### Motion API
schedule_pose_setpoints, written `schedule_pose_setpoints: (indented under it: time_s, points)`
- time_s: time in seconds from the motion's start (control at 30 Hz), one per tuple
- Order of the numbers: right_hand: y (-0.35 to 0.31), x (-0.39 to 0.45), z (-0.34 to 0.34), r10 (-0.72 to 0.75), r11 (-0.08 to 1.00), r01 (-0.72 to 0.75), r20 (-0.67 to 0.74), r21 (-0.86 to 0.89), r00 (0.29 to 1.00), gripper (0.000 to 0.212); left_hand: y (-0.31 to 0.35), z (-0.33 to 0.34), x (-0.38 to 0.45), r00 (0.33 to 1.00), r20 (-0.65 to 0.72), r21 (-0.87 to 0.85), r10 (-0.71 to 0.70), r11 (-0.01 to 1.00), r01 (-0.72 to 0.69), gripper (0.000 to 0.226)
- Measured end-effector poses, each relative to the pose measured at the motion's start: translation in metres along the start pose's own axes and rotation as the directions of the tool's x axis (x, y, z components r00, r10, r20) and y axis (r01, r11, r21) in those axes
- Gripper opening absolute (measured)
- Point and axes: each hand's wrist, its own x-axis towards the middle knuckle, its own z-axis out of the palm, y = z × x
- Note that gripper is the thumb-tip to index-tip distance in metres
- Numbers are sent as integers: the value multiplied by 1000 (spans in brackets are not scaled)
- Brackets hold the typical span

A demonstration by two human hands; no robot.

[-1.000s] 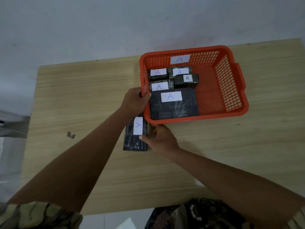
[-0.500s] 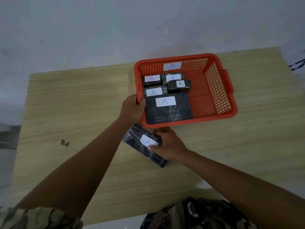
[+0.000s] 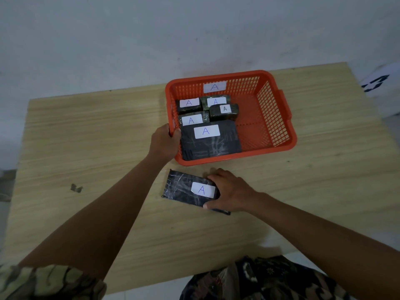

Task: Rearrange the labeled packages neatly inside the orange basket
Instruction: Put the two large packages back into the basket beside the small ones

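Five labeled packages lie in the left half of the orange basket (image 3: 279,118), the large flat one (image 3: 211,140) nearest the person and four small ones (image 3: 207,110) packed behind it, while the right half sits bare. A sixth package (image 3: 184,188) rests flat on the table (image 3: 86,137) just in front of the basket, the right hand (image 3: 229,191) closed around its right end. The left hand (image 3: 165,142) grips the basket's left rim, thumb apparently hooked inside; judging by this, one package is left to place.

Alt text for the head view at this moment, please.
The right hand grips a dark package labeled A on the table, just outside the orange basket. The left hand holds the basket's rim; five labeled packages lie inside.
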Motion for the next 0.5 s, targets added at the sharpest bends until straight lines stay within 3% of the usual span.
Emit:
schedule_pose_setpoints:
  time_s: [0.23,0.43,0.5]
  points:
    - [-1,-3,-4,-35,999,35,2,7,999,91,-1,0,0,1000,12,24,-3,1000,3,29]
    - [12,-10,-34,-13,920,7,13,391,1000,67,-8,3,3,1000,27,30,7,1000,-8,31]
    - [16,-14,-56,-3,897,-8,24,441,1000,57,-9,4,3,1000,24,18,2,1000,-2,31]
